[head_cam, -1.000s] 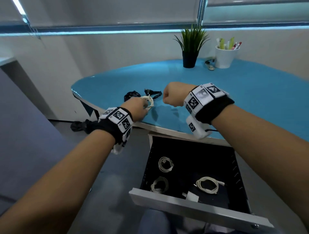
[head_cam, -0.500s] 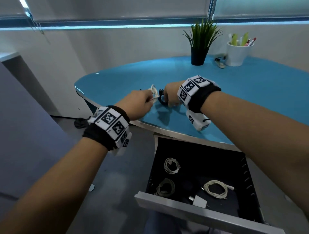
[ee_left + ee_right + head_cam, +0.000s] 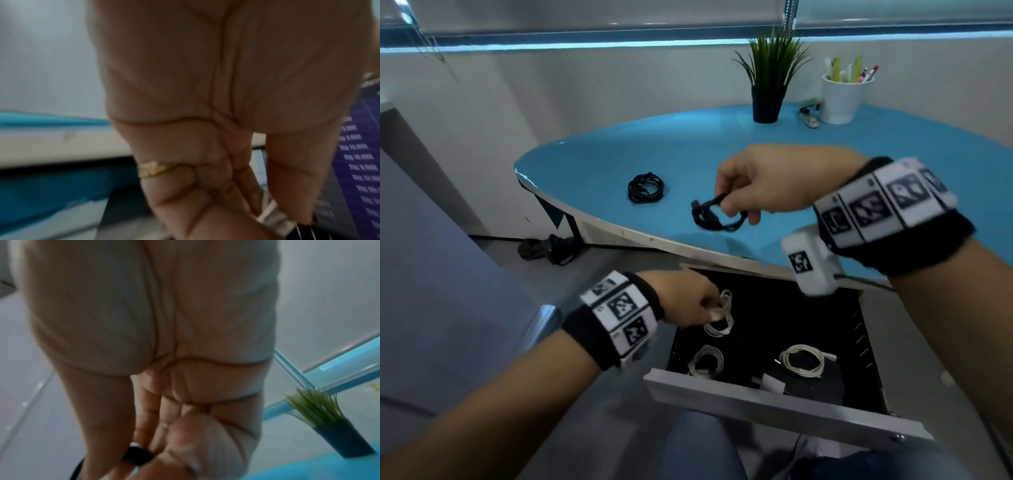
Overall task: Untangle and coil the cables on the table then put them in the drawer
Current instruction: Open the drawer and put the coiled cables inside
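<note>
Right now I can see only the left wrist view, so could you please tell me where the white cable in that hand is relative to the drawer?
Observer: The left hand holds the white cable over the rear left of the open drawer.
Operator: Thank you. What is already inside?
Observer: Two white coils, one front left and one front right.
Operator: And the other hand?
Observer: The right hand pinches a black cable over the blue table; a second black coil lies untouched on the table.
</note>
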A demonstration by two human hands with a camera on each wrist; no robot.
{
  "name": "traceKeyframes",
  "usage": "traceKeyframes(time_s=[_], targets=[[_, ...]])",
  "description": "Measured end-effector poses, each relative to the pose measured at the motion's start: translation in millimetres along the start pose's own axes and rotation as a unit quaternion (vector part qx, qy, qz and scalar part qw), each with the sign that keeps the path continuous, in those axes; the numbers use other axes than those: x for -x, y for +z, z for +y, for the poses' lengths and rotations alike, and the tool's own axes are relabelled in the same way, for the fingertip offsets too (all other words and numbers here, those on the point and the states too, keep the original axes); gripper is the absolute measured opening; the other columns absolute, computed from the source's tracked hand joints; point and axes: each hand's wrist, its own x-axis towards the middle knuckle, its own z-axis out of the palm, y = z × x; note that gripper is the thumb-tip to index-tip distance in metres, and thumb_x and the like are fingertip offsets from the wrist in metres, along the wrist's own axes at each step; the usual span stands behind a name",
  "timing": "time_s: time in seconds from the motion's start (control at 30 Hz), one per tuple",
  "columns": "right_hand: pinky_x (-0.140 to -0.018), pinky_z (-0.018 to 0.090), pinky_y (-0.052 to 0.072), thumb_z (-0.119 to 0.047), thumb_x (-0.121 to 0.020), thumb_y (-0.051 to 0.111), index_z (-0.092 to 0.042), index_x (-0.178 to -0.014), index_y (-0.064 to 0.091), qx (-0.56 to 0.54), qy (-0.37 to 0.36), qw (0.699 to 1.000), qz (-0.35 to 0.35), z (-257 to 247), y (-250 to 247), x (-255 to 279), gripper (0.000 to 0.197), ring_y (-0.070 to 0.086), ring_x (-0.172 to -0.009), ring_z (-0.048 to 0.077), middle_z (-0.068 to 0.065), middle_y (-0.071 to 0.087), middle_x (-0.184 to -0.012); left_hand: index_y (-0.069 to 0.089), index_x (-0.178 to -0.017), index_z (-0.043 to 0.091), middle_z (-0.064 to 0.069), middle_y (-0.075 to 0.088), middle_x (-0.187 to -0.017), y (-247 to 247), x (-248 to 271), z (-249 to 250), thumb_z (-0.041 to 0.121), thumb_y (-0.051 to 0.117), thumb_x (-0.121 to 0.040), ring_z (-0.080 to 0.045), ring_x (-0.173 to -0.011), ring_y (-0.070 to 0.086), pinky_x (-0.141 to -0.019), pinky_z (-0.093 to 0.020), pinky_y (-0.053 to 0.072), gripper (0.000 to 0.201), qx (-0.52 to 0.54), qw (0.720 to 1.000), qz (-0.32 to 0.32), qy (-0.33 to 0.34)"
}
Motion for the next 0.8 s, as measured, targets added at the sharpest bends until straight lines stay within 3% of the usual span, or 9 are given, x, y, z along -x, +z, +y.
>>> traceKeyframes(time_s=[0.13,0.2,0.27,0.4,0.53,0.63,0.7,0.77,0.8], targets=[[-0.057,0.022,0.047,-0.018,-0.089,0.059,-0.023,-0.091,0.057,-0.047,-0.021,0.994,-0.098,9.6,42.9,43.1,0.006,0.059,-0.055,0.008,-0.005,0.066,-0.074,0.059,-0.087,0.008,-0.011,0.066,-0.085,33.7,-35.4,13.1,0.032,0.042,-0.095,-0.029,-0.074,0.060,-0.063,-0.027,0.043,0.030,0.028,0.996,-0.077,-0.030],[-0.059,0.026,0.046,-0.023,-0.087,0.059,-0.026,-0.091,0.058,-0.012,0.006,0.989,-0.145,28.0,72.9,50.8,0.004,0.059,-0.057,0.008,-0.005,0.066,-0.075,0.062,-0.092,0.008,-0.008,0.066,-0.083,44.2,-51.5,18.0,0.033,0.049,-0.092,-0.025,-0.073,0.062,-0.066,-0.028,0.047,0.028,0.048,0.995,-0.070,-0.044],[-0.059,0.026,0.042,-0.027,-0.085,0.058,-0.027,-0.089,0.058,0.058,0.045,0.982,-0.175,51.5,99.9,52.0,0.005,0.056,-0.062,0.008,-0.008,0.064,-0.076,0.063,-0.105,0.007,-0.009,0.068,-0.096,51.2,-70.2,21.8,0.033,0.052,-0.090,-0.028,-0.086,0.065,-0.076,-0.031,0.050,0.032,0.006,0.996,-0.079,-0.048],[-0.055,0.026,0.037,-0.019,-0.083,0.053,-0.016,-0.095,0.063,0.153,0.125,0.957,-0.212,101.7,141.3,38.5,0.016,0.054,-0.078,0.018,-0.002,0.058,-0.084,0.064,-0.106,0.003,-0.015,0.065,-0.102,56.4,-102.3,32.1,0.023,0.053,-0.091,-0.031,-0.097,0.063,-0.071,-0.028,0.043,0.027,-0.079,0.994,-0.058,-0.036],[-0.061,0.024,0.040,-0.015,-0.088,0.049,-0.013,-0.090,0.060,0.169,0.178,0.950,-0.194,129.9,154.5,25.4,0.012,0.050,-0.075,0.021,0.003,0.052,-0.080,0.061,-0.114,0.013,-0.012,0.062,-0.118,67.3,-143.5,30.8,0.022,0.055,-0.089,-0.031,-0.107,0.059,-0.088,-0.033,0.048,0.027,-0.105,0.993,-0.037,-0.049],[-0.065,0.020,0.039,-0.021,-0.090,0.053,-0.020,-0.078,0.050,0.175,0.191,0.948,-0.183,178.0,183.1,1.9,0.012,0.049,-0.070,0.017,0.002,0.048,-0.074,0.035,-0.137,0.034,-0.002,0.039,-0.146,78.1,-164.3,14.7,0.027,0.066,-0.078,-0.034,-0.124,0.048,-0.094,-0.051,0.046,0.068,-0.130,0.988,-0.034,-0.075],[-0.077,0.029,0.049,-0.037,-0.082,0.063,-0.029,-0.090,0.054,0.235,0.194,0.936,-0.177,210.7,201.5,-14.7,0.015,0.063,-0.086,0.020,-0.008,0.056,-0.078,0.018,-0.146,0.030,-0.002,0.024,-0.153,83.2,-167.4,12.4,0.020,0.073,-0.071,-0.037,-0.134,0.035,-0.098,-0.056,0.042,0.094,-0.153,0.983,-0.080,-0.061],[-0.097,0.040,0.045,-0.032,-0.091,0.054,-0.033,-0.119,0.052,0.218,0.174,0.939,-0.200,202.4,198.9,-10.9,0.028,0.055,-0.117,0.028,0.002,0.061,-0.110,0.027,-0.144,0.023,-0.008,0.038,-0.146,86.5,-170.1,15.0,0.022,0.064,-0.081,-0.040,-0.126,0.045,-0.094,-0.055,0.045,0.073,-0.159,0.982,-0.081,-0.060],[-0.102,0.038,0.040,-0.024,-0.096,0.046,-0.018,-0.132,0.047,0.191,0.186,0.937,-0.227,195.7,199.7,-11.3,0.036,0.049,-0.125,0.030,0.011,0.055,-0.127,0.032,-0.141,0.021,-0.011,0.047,-0.140,86.1,-169.6,18.3,0.025,0.060,-0.085,-0.039,-0.119,0.051,-0.092,-0.053,0.047,0.063,-0.158,0.981,-0.091,-0.060]])
